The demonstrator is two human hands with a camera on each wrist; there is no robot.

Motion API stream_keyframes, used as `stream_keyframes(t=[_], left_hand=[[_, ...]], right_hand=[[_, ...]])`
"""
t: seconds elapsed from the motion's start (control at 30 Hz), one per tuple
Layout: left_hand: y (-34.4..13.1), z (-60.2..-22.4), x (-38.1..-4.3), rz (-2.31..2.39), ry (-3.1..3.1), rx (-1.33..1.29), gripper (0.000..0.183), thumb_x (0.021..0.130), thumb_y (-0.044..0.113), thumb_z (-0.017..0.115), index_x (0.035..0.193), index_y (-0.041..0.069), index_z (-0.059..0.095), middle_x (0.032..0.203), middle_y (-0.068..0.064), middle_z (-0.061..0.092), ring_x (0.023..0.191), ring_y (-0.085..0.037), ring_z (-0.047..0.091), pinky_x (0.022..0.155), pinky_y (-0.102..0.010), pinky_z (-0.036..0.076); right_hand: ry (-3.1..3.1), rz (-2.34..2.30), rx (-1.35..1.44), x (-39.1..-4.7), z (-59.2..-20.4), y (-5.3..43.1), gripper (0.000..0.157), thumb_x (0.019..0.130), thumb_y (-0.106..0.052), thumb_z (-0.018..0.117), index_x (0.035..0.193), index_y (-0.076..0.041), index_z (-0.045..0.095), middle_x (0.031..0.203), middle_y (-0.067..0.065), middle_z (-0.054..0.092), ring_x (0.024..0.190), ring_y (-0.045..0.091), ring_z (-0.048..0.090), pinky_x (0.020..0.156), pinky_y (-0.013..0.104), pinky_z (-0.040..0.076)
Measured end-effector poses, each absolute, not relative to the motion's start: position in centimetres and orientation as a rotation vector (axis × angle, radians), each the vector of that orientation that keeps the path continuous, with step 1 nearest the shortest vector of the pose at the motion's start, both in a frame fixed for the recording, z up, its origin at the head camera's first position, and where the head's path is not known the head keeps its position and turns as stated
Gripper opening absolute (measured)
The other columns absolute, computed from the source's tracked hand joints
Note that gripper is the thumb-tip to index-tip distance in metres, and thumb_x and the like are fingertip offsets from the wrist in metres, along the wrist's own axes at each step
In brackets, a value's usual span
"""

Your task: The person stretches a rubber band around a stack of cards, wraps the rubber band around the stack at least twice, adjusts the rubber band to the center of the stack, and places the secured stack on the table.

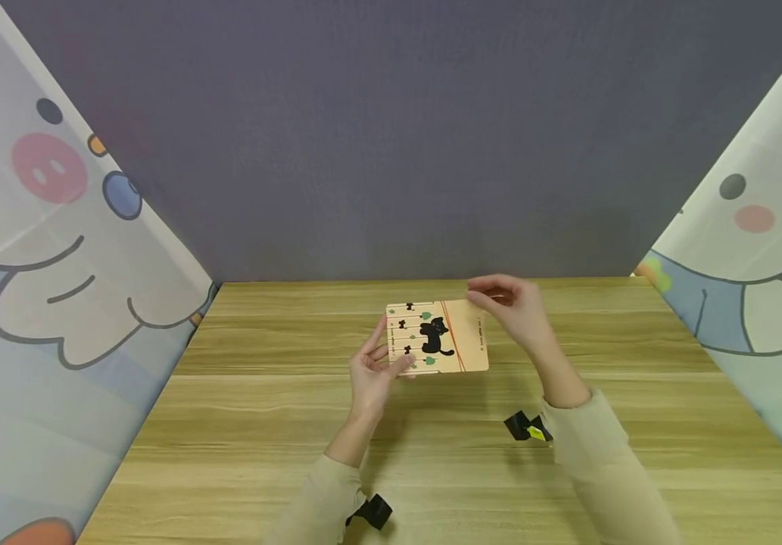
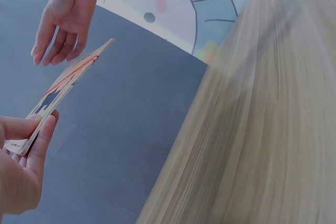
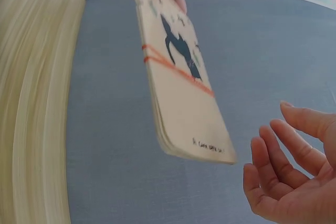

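Observation:
A small cream notebook (image 1: 468,333) with a black cat drawing on its cover hangs above the table. An orange-red band (image 3: 173,67) runs slantwise across the cover. My left hand (image 1: 372,382) pinches the notebook's left end, thumb on the cover and fingers underneath. By the far right corner is my right hand (image 1: 516,310), overlapping the notebook slightly in the head view. From the right wrist, a gap shows between that hand's loosely bent fingers (image 3: 270,169) and the notebook's edge, with nothing held.
The wood-grain table (image 1: 247,424) lies below both hands. A grey panel (image 1: 391,144) rises along its back edge, with cartoon-printed curtains (image 1: 91,303) at the sides. Black wrist-worn pieces (image 1: 518,425) stick out beside both sleeves.

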State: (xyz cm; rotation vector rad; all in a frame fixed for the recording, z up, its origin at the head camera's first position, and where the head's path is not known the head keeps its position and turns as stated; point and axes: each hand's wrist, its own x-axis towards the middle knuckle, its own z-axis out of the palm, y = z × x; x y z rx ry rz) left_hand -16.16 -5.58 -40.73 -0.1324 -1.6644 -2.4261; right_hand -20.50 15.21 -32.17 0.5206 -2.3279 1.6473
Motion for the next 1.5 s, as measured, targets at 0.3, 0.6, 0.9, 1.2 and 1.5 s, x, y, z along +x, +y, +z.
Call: stream_keyframes(t=[0.3, 0.6, 0.9, 1.2, 1.5], left_hand=[[-5.9, -40.7, -16.7, -2.438, -1.636, -0.130, 0.075, 0.068, -0.016, 0.065, 0.133, 0.012, 0.041, 0.101, -0.025, 0.060, 0.055, -0.017, 0.063, 0.056, -0.035, 0.058], [-6.1, -40.3, -17.1, -2.439, -1.630, -0.093, 0.075, 0.068, -0.016, 0.065, 0.132, 0.017, 0.042, 0.105, -0.022, 0.059, 0.060, -0.019, 0.064, 0.057, -0.036, 0.058], [-6.4, -40.0, -17.6, -2.432, -1.614, -0.083, 0.075, 0.068, -0.017, 0.063, 0.132, 0.017, 0.042, 0.105, -0.026, 0.058, 0.056, -0.017, 0.063, 0.058, -0.037, 0.057], [-6.6, -39.7, -17.8, -2.441, -1.577, -0.115, 0.075, 0.068, -0.018, 0.064, 0.132, 0.015, 0.042, 0.106, -0.025, 0.058, 0.058, -0.019, 0.064, 0.056, -0.037, 0.057], [-6.4, -39.6, -17.8, -2.440, -1.571, -0.132, 0.075, 0.068, -0.017, 0.065, 0.131, 0.015, 0.043, 0.102, -0.025, 0.060, 0.062, -0.021, 0.065, 0.055, -0.039, 0.057]], right_hand=[[-2.095, 1.886, 0.453, -18.4, -33.3, 15.2, 0.027, 0.081, -0.008, 0.064, 0.101, 0.010, 0.060, 0.095, 0.013, 0.063, 0.080, 0.010, 0.060, 0.072, 0.018, 0.053], [-1.798, 2.119, 0.403, -18.4, -38.3, 15.7, 0.027, 0.082, -0.005, 0.063, 0.105, 0.009, 0.058, 0.097, 0.021, 0.061, 0.081, 0.025, 0.059, 0.069, 0.025, 0.055], [-1.726, 2.174, 0.424, -21.9, -50.1, 17.8, 0.027, 0.085, -0.005, 0.058, 0.110, 0.006, 0.056, 0.101, 0.026, 0.058, 0.084, 0.037, 0.058, 0.068, 0.040, 0.056], [-1.697, 2.403, 0.281, -19.8, -50.8, 16.8, 0.028, 0.085, -0.009, 0.059, 0.107, 0.008, 0.055, 0.098, 0.029, 0.056, 0.082, 0.031, 0.059, 0.066, 0.038, 0.057], [-1.717, 2.584, 0.204, -19.5, -51.0, 16.1, 0.035, 0.085, -0.012, 0.060, 0.108, 0.012, 0.051, 0.102, 0.033, 0.053, 0.080, 0.026, 0.060, 0.068, 0.036, 0.057]])
